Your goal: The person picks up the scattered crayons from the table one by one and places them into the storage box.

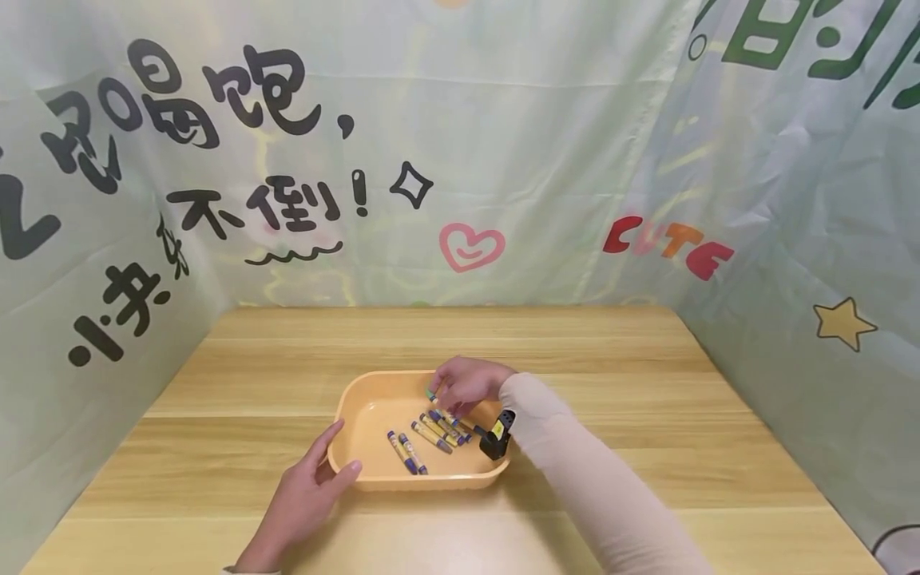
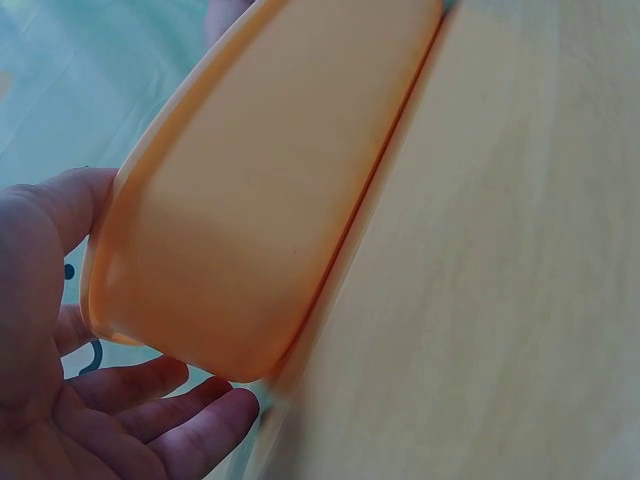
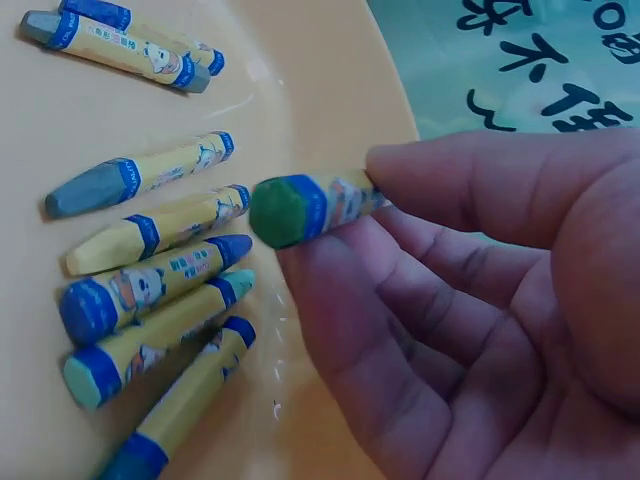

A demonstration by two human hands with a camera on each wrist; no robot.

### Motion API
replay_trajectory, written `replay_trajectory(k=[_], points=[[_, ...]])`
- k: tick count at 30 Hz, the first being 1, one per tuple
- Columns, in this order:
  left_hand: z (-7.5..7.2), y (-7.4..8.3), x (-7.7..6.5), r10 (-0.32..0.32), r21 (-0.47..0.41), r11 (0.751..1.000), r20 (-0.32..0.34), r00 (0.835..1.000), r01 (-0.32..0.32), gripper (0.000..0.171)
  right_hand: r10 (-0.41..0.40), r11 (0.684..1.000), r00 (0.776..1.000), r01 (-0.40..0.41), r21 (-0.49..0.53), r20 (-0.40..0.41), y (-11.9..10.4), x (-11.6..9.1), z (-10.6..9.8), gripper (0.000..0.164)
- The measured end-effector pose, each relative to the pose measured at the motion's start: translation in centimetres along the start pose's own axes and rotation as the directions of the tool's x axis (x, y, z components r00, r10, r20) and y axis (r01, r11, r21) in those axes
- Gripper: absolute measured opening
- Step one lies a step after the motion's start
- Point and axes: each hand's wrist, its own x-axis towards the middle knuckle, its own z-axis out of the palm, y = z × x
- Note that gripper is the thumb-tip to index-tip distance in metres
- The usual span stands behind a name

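Note:
An orange plastic tray (image 1: 370, 419) stands on the wooden table with several paper-wrapped crayons lying in it. At its near left corner, my left hand (image 1: 305, 487) holds the tray, thumb on the near side and fingers around the outer wall (image 2: 200, 290). My right hand (image 1: 470, 383) is over the tray's far right part. Between thumb and fingertips it pinches a green crayon (image 3: 310, 205), whose green end points away from the palm. Below lie a grey-blue crayon (image 3: 140, 172), a cream crayon (image 3: 160, 230), a dark blue crayon (image 3: 150, 285) and a mint-green crayon (image 3: 155, 340).
Two crayons (image 1: 407, 453) lie apart from the group, nearer the tray's front left. A small black device (image 1: 496, 435) sits at my right wrist. Wooden tabletop (image 1: 611, 343) surrounds the tray, and printed cloth (image 1: 546, 160) hangs behind and at both sides.

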Motion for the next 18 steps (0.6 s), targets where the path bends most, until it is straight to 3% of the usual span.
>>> replay_trajectory(k=[11, 18], points=[[0.0, 0.1, -0.2, 0.008, -0.008, 1.0, 0.005, 1.0, -0.008, 0.071, 0.042, 0.995, 0.995, -0.033, -0.098, 0.09, -0.4, 1.1, 1.6, 0.021], [0.0, 0.0, -0.1, 0.009, 0.005, 1.0, -0.001, 1.0, -0.009, 0.071, 0.075, 0.988, 0.992, -0.06, -0.142, 0.102, -0.8, 1.3, 2.2, 0.018]])
